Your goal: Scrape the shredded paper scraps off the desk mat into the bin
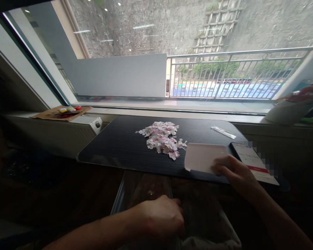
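My right hand (231, 168) grips a thin pale pink dough scraper, or a flat card much like one (205, 156), by its right end. Its left edge is beside a loose pile of small white and pink paper scraps (163, 139) on the black table (112, 139). One scrap clings near its lower left corner. Below the table's front edge, my left hand (164, 215) is closed, with its fingers curled down and mostly hidden. It is over or at a clear plastic container (120, 194); what it holds, if anything, does not show.
A tablet or large phone (253, 161) lies at the table's right, near a clear plastic sleeve (224, 132). Brown paper with small colourful items (65, 113) rests on the left sill. Beneath it stands a white radiator (86, 125); a window is behind the table.
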Demonstrator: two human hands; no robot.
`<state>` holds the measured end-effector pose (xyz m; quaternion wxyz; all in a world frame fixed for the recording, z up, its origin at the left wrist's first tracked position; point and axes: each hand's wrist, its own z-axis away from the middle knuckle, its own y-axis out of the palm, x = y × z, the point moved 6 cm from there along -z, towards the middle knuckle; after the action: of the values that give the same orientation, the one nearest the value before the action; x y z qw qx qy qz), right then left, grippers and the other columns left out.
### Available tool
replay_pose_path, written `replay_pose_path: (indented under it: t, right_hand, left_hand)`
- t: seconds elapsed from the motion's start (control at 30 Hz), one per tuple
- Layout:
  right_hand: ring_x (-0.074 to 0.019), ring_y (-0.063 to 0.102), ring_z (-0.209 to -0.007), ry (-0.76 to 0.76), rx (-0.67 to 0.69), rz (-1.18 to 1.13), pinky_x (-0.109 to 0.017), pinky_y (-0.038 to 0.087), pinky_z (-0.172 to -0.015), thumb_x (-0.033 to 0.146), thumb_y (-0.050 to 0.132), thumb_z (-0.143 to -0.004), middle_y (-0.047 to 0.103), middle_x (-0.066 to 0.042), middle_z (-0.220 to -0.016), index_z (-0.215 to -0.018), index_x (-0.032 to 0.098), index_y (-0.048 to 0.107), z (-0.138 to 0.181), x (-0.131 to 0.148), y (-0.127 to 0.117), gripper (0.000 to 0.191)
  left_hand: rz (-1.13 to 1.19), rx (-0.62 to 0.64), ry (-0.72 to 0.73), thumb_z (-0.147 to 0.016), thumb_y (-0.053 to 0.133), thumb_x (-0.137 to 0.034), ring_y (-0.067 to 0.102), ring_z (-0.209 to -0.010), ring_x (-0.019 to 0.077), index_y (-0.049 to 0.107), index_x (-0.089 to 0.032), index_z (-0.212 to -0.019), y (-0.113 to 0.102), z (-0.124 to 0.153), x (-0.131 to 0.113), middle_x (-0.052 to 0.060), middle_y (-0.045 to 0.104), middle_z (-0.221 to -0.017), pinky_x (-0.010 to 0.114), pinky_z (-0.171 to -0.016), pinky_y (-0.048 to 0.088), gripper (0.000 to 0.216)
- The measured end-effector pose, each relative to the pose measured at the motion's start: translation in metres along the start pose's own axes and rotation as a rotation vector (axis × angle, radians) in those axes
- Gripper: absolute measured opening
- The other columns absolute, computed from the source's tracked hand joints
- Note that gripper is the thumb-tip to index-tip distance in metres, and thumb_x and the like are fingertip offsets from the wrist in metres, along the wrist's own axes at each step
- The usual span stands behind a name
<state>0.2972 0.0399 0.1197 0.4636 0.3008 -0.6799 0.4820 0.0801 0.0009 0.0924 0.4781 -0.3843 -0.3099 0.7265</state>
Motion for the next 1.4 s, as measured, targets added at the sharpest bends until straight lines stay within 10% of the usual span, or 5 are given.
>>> replay_pose_path:
  t: [0.83, 1.17, 1.4]
  right_hand:
    - [-0.0254, 0.074, -0.08, 0.133, 0.137, -0.165, -0.035, 0.059, -0.074, 0.035, 0.077, -0.066, 0.079, -0.001, -0.082, -0.085, 0.027, 0.073, 0.008, -0.006, -0.008, 0.021]
    - [-0.0214, 0.067, -0.067, -0.101, 0.006, -0.018, -0.035, 0.053, -0.067, 0.044, 0.068, -0.075, 0.072, -0.002, -0.073, -0.084, 0.023, 0.065, -0.012, 0.005, 0.035, 0.023]
    - [-0.0213, 0.064, -0.065, -0.08, 0.015, 0.104, -0.034, 0.05, -0.063, 0.046, 0.065, -0.073, 0.069, 0.0, -0.07, -0.082, 0.024, 0.067, 0.002, 0.012, 0.009, 0.024]
  left_hand:
    - [0.023, -0.026, 0.012, -0.077, 0.066, -0.015, 0.06, -0.097, 0.0225, 0.069, -0.02, -0.081, 0.001, 0.003, 0.002, 0.003, 0.069, -0.095, 0.03, -0.049, 0.028, 0.007]
    - [0.018, -0.048, 0.031, -0.076, 0.067, -0.017, 0.058, -0.084, 0.0215, 0.069, -0.018, -0.079, 0.005, -0.002, 0.004, 0.004, 0.069, -0.087, 0.03, -0.045, 0.028, 0.004]
    - [0.007, -0.096, 0.052, -0.072, 0.069, -0.015, 0.057, -0.085, 0.0217, 0.067, -0.018, -0.075, 0.008, -0.003, 0.006, 0.004, 0.068, -0.086, 0.03, -0.044, 0.025, 0.004]
